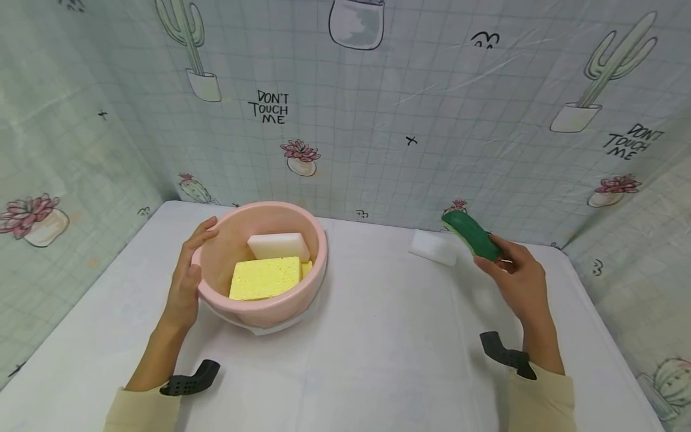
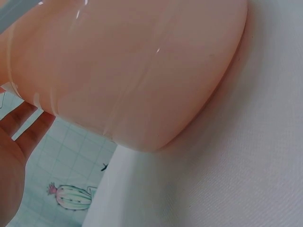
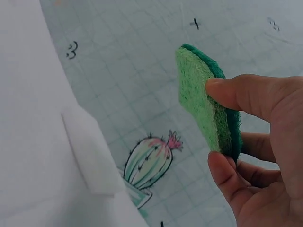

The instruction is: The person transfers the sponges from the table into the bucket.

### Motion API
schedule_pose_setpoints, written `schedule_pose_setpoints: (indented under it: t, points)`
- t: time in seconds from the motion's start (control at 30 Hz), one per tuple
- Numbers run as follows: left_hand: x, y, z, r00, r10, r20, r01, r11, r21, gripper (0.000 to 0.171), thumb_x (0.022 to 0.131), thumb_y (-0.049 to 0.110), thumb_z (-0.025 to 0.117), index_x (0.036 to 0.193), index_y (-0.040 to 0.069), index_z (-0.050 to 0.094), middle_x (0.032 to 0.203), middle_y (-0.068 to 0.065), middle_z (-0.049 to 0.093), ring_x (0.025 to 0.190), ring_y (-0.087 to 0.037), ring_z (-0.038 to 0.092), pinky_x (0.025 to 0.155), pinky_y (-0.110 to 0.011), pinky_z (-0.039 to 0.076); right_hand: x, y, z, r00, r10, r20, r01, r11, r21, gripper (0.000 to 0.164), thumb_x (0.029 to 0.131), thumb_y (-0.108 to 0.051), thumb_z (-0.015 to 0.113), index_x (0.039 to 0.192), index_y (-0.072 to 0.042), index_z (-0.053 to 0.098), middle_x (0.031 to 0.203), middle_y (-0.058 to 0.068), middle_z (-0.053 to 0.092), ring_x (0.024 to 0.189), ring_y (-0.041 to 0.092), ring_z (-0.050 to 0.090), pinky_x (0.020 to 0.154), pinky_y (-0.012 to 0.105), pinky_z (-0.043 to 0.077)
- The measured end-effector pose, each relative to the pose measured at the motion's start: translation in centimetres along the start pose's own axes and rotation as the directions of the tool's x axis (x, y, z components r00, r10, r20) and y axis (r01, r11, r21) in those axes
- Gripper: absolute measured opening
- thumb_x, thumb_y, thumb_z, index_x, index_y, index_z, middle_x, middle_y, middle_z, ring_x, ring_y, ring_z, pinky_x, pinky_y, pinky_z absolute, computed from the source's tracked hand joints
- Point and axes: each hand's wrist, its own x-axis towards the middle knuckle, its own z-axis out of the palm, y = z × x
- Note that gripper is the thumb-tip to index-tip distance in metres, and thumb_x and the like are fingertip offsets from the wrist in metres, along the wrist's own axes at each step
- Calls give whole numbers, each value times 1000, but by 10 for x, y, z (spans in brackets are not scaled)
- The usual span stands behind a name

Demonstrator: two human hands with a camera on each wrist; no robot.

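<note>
On the left of the table a pink bowl (image 1: 288, 303) holds a white sponge (image 1: 278, 246) and yellow sponges (image 1: 266, 278). My left hand (image 1: 186, 288) rests on the bowl's left side, fingers extended along the rim; the left wrist view shows two straight fingers (image 2: 35, 132) against the bowl's outer wall. Over at the right, my right hand (image 1: 515, 276) pinches a green sponge (image 1: 472, 235) between thumb and fingers. Raised above the tabletop, this sponge (image 3: 201, 94) shows a light green face and a darker green scouring layer. Another white sponge (image 1: 433, 246) lies on the table beyond it.
The white tabletop (image 1: 372, 336) meets a patterned backdrop (image 1: 367, 174) at the back and both sides. Black wrist mounts (image 1: 190, 379) sit on both forearms. Under the bowl a pale translucent edge (image 1: 264, 330) sticks out.
</note>
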Motion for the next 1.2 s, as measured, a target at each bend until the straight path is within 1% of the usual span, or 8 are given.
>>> schedule_pose_setpoints:
  t: [0.1,0.2,0.3,0.5,0.63,0.87,1.0,1.2]
  points:
    - [1,1,1,1000,-20,0,20,999,25,57,95,41,41,140,7,42,155,-3,25,143,-23,16,114,-45,14,1,-7,1,997,-81,10,81,996,24,61,86,-32,72,140,-15,50,130,8,50,98,4,51,77,7,42]
    - [1,2,0,1000,2,-6,-2,1000,17,57,95,40,41,139,5,43,154,-6,26,142,-24,16,114,-43,13,4,-16,3,989,-147,12,146,988,44,60,85,-26,73,139,-12,51,130,9,50,98,3,51,80,7,42]
    - [0,1,-1,1000,19,-4,-19,1000,4,56,95,39,41,139,4,42,154,-8,25,142,-25,16,114,-40,13,6,-27,5,982,-187,9,186,981,63,59,85,-23,73,138,-11,52,129,9,52,98,4,51,81,8,43]
    - [-1,1,-1,1000,4,-2,-4,1000,-5,57,95,39,41,140,3,42,155,-7,24,142,-25,17,114,-42,14,7,-48,13,968,-250,9,247,959,141,55,85,-17,73,136,-9,54,126,5,52,99,8,52,84,10,44]
    - [-1,2,-1,1000,1,0,-1,1000,-2,57,95,39,41,140,3,41,155,-7,24,142,-25,16,114,-42,14,6,-60,21,953,-302,18,293,935,198,55,84,-10,73,135,-8,54,126,6,51,99,10,52,84,12,45]
    - [-1,3,-1,1000,-27,-5,27,1000,15,58,95,41,41,140,5,41,155,-4,24,142,-24,17,114,-43,16,3,-79,35,927,-368,72,334,897,288,56,84,-5,73,136,-9,54,127,6,51,100,12,53,86,16,46]
    - [0,3,-1,1000,-22,-2,22,1000,15,58,95,41,41,140,4,41,155,-5,24,142,-24,16,114,-43,15,2,-89,41,913,-396,97,346,879,327,56,83,-5,74,136,-10,54,128,5,50,101,14,54,85,18,47]
    - [1,4,0,1000,-7,1,7,1000,5,57,95,39,41,140,4,41,155,-6,24,142,-25,16,114,-42,15,2,-103,49,896,-429,118,365,861,355,57,83,-7,74,136,-12,54,128,2,51,99,17,54,85,20,48]
